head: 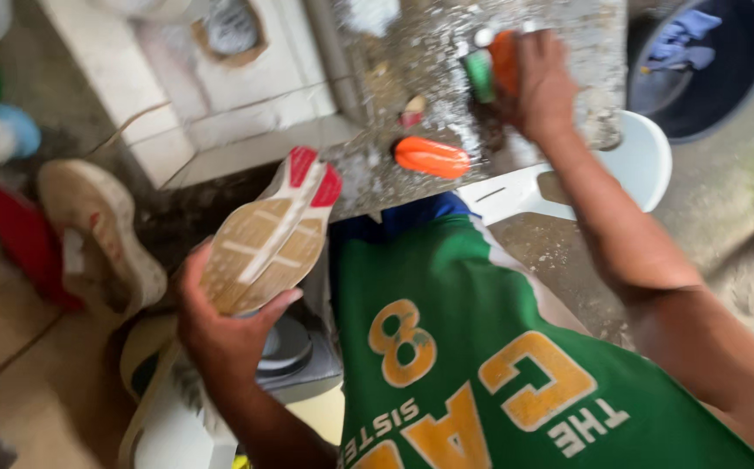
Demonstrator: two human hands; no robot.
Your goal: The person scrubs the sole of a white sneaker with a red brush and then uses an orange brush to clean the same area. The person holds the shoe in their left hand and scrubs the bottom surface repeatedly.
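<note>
Left hand: we saw the left hand (220, 334) closed around a shoe (268, 239), gripping it at the near end, sole turned up toward us.
Shoe: its sole was tan with pale stripes and red at the far tip — it sat at the near left of the scene, tilted, toe pointing far and right.
Right hand: we saw the right hand (543, 82) reaching to the far right, clenched on an orange and green object (494, 69) on the speckled wet slab (420, 52); blur kept us from telling what kind of object it was.
Orange brush-like thing: an orange oblong piece (431, 157) lay on the slab's near edge, between the two hands and apart from both.
Second shoe: a dirty pale shoe (99, 234) lay on the floor at the left, just beside a red item (21, 239).
Basin: a dark round basin (707, 65) with blue cloth (681, 39) inside stood at the far right.
White seat: a white plastic piece (642, 165) showed beneath the right forearm — we could not tell its full shape.
Clothing: we wore a green jersey (481, 347) with yellow lettering.
</note>
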